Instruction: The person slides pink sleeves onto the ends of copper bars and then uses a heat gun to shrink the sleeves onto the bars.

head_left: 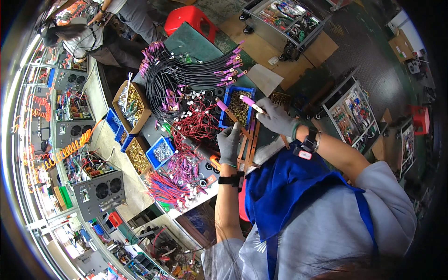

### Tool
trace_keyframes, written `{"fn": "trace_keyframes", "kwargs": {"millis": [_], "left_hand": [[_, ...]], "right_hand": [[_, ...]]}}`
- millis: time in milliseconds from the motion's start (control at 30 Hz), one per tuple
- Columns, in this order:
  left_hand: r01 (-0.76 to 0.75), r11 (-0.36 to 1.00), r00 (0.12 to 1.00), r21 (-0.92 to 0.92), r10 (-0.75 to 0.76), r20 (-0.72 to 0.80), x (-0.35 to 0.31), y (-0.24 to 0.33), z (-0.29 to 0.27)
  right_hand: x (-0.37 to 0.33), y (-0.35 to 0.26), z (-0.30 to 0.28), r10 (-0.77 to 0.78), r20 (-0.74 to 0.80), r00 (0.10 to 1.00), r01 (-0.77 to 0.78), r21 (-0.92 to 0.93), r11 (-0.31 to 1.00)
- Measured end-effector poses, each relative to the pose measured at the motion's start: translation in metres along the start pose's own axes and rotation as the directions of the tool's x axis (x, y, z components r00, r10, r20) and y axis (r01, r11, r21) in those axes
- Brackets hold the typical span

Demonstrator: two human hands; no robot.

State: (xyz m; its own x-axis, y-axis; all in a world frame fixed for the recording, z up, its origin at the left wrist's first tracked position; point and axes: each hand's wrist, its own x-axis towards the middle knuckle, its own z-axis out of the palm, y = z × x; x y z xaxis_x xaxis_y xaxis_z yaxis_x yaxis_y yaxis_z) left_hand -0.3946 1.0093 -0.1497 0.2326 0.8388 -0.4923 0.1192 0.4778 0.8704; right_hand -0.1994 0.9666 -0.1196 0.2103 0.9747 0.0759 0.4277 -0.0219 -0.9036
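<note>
My left hand point(229, 145), in a grey glove, is closed around a flat copper bar point(229, 113) with a pink sleeve near its end. My right hand point(277, 118), also gloved, pinches a second pink-sleeved bar point(248, 101), its pale tip pointing up and left. Both bars reach over a blue bin point(253, 91) of small brass-coloured fasteners. Beneath and beside my hands, several longer copper bars point(252, 145) lie at the table's edge. An orange-and-black handled tool point(214, 161) rests just left of my left wrist.
Black cables point(156, 88) with pink ends lie coiled at the back. Red wires point(198, 121) spread to the left, near a blue tray of silvery fasteners point(161, 151) and cardboard boxes of hardware point(138, 156). A red stool point(186, 19) and wheeled metal units point(284, 23) stand beyond. Other people are at the upper left.
</note>
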Motion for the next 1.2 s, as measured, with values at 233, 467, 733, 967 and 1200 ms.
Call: {"fn": "trace_keyframes", "kwargs": {"millis": [233, 467, 733, 967, 1200], "left_hand": [[-0.070, 0.991, 0.998, 0.111, 0.070, 0.002, -0.024, 0.005, -0.005], [-0.099, 0.644, 0.968, 0.759, 0.239, -0.077, -0.071, -0.032, 0.012], [-0.153, 0.265, 0.976, 0.952, 0.194, 0.103, -0.073, -0.033, 0.028], [-0.164, 0.160, 0.976, 0.973, 0.167, 0.137, -0.060, -0.040, 0.033], [-0.220, 0.142, 0.948, 0.965, 0.264, 0.178, -0.074, -0.037, 0.045]], "right_hand": [[0.048, -0.022, 0.034, -0.057, -0.100, 0.993, 0.037, -0.186, 0.982], [0.060, -0.030, 0.039, 0.046, 0.003, 0.999, -0.037, -0.551, 0.834], [0.023, -0.026, -0.011, -0.080, -0.041, 0.996, 0.067, -0.259, 0.964], [-0.049, 0.023, 0.022, 0.606, 0.552, 0.573, -0.752, 0.060, 0.656], [-0.061, 0.032, 0.042, 0.698, 0.376, 0.610, -0.790, 0.225, 0.570]]}}
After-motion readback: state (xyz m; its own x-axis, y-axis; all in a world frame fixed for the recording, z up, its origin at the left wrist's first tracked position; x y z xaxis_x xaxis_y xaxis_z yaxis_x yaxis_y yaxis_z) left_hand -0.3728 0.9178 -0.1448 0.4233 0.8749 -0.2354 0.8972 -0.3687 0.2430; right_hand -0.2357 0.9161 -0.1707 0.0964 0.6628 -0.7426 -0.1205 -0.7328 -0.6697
